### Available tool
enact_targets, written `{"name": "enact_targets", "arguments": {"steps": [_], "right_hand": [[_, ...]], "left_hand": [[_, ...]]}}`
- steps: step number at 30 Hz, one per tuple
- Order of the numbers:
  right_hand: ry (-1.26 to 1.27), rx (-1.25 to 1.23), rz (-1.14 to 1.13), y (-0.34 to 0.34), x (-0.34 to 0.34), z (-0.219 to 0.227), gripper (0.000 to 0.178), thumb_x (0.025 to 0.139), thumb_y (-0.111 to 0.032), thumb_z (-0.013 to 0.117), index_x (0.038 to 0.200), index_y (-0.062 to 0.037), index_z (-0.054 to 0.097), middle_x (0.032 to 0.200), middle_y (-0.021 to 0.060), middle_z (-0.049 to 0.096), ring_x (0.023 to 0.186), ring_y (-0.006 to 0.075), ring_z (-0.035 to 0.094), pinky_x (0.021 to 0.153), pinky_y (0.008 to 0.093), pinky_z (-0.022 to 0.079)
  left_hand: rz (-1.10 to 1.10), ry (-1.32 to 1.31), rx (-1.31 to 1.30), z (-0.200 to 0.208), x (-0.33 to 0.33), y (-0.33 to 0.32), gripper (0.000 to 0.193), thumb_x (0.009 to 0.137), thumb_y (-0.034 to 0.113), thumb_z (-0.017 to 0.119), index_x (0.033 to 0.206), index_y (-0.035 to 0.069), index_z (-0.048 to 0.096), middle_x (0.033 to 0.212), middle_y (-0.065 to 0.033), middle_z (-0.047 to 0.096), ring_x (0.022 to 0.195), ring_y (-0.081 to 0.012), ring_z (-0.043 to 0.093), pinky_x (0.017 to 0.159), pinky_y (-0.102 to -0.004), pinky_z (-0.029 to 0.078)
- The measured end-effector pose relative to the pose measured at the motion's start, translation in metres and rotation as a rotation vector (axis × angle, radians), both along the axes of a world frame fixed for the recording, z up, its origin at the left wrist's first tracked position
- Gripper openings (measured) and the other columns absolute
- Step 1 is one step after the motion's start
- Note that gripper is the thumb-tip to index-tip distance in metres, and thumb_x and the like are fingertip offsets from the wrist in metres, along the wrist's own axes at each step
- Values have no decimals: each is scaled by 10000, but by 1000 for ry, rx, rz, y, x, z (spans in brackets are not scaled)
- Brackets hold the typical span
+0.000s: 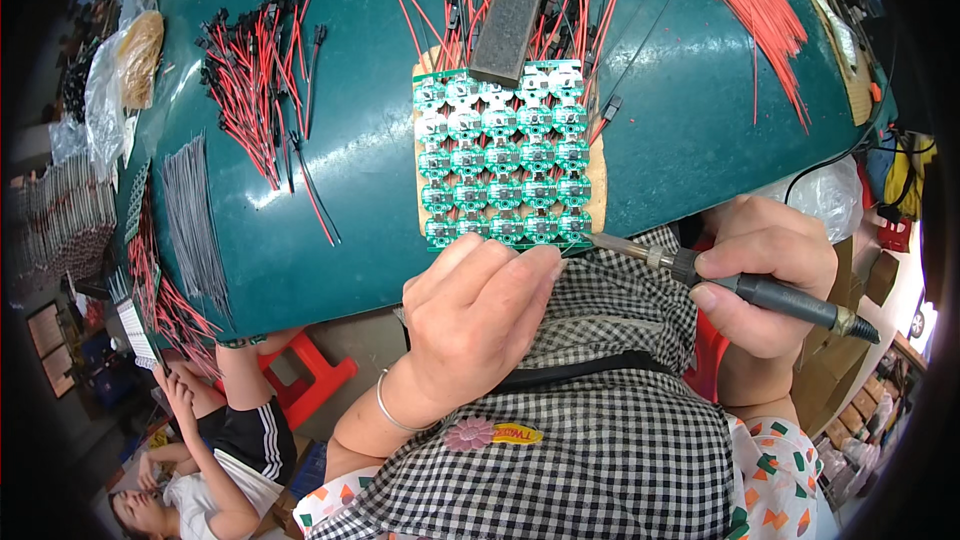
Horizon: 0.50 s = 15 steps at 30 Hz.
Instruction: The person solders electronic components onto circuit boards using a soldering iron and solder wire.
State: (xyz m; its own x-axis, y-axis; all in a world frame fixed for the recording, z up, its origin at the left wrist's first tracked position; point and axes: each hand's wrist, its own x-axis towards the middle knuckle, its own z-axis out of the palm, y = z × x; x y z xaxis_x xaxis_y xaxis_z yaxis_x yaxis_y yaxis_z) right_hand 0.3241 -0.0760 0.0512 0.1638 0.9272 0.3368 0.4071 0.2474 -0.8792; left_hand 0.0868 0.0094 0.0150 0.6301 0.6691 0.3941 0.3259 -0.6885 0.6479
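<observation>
A panel of small green circuit boards (502, 158), set in rows, lies on a wooden board (599, 190) at the near edge of the table. My right hand (772, 248) grips a soldering iron (655, 256) like a pen. Its tip meets the panel's near right corner. My left hand (478, 312) is closed in a pinch at the panel's near edge, close to the iron's tip. Whatever lies between its fingertips is too small to make out. A dark flat bar (512, 20) rests across the panel's far edge, over red and black wires with connectors.
Red and black connector leads (255, 80) lie in a pile at left, near a bundle of grey wires (197, 220). Red wires (750, 15) are heaped at far right. Beyond the table's left end, another person (215, 480) holds a white strip beside a red stool (318, 375).
</observation>
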Motion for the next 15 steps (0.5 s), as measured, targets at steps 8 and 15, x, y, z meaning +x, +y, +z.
{"name": "enact_targets", "arguments": {"steps": [8, 15], "right_hand": [[4, -75, 59, 3, -1, 5, 206, 598, -47, 816, 798, -25, 773, 642, 61, 617, 535, 159, 574, 491, 276, 394], [91, 39, -38, 0, 17, -1, 236, 655, -112, 860, 808, 2, 720, 664, 66, 601, 548, 158, 521, 527, 292, 362]], "left_hand": [[-14, 24, 5, -3, 2, 2, 275, 686, -79, 824, 927, 19, 737, 653, -57, 565, 558, -203, 541, 513, -314, 419], [85, -60, -121, 18, -15, 6, 235, 716, -37, 846, 768, 21, 624, 660, -62, 613, 504, -181, 542, 476, -295, 436]]}}
